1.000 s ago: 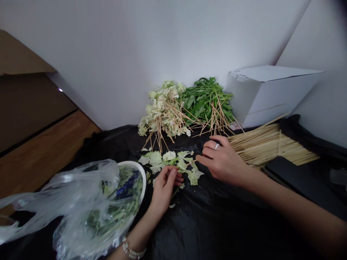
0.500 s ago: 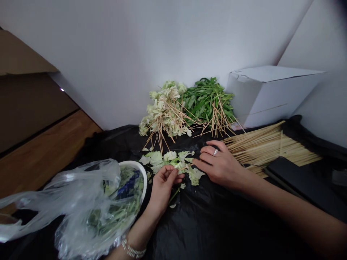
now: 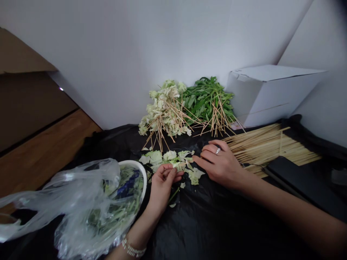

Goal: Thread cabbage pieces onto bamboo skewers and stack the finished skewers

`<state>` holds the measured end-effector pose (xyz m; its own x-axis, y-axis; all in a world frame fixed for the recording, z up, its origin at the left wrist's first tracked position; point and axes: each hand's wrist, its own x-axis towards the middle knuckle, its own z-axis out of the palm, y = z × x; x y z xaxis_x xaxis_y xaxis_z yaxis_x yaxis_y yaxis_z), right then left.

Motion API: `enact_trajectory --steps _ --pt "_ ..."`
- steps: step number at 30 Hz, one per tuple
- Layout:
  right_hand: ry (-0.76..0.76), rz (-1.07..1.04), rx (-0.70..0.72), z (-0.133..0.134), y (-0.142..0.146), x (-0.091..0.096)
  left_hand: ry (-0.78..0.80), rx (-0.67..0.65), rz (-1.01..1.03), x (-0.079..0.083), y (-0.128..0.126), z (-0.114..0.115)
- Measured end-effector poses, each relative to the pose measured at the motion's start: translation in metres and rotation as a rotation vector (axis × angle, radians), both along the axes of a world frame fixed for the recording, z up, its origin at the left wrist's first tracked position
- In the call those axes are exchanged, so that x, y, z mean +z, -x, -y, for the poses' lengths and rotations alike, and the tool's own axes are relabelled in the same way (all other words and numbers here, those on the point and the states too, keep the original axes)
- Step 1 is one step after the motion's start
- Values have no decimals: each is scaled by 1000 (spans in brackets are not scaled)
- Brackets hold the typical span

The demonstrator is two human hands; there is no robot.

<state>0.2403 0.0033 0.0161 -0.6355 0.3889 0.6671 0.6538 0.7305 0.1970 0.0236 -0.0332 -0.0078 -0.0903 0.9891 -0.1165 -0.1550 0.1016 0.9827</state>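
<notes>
The left hand (image 3: 162,184) pinches a pale piece of cabbage (image 3: 179,166) between thumb and fingertips, over the near edge of some loose cabbage leaves (image 3: 155,157) in the middle of the scene. The right hand (image 3: 218,161) is just to the right, palm down, its fingers curled round a thin skewer (image 3: 189,162); only a short length shows between the index fingertip and the cabbage piece, and the thumb is hidden. A ring (image 3: 218,151) sits on one finger of this hand, and a bracelet (image 3: 133,249) circles the left wrist.

Everything here lies on a black plastic sheet (image 3: 195,220). At the far side, against the white wall (image 3: 121,54), a heap of skewered cabbage (image 3: 165,103) leans beside a heap of green leaves (image 3: 203,97), with sticks pointing nearward from both. Right of the greens stands a white box (image 3: 273,94), and nearer lies a broad bundle of bare skewers (image 3: 271,144). A flat black object (image 3: 295,180) rests at its near edge. At near left, a clear plastic bag (image 3: 67,195) of greens sits partly in a white bowl (image 3: 143,177). At far left, a brown cardboard box (image 3: 29,104) stands above a strip of wooden floor (image 3: 59,141).
</notes>
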Motion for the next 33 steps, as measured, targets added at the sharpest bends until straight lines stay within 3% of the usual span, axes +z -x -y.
enact_trajectory --steps 18,27,33 --pt "-69 37 -12 4 5 -4 -101 30 -164 -2 4 -2" --pt "-70 53 3 10 13 -8 -175 -44 -227 -10 -1 3" --pt "-48 40 -9 5 12 -14 -188 -66 -316 -3 1 5"
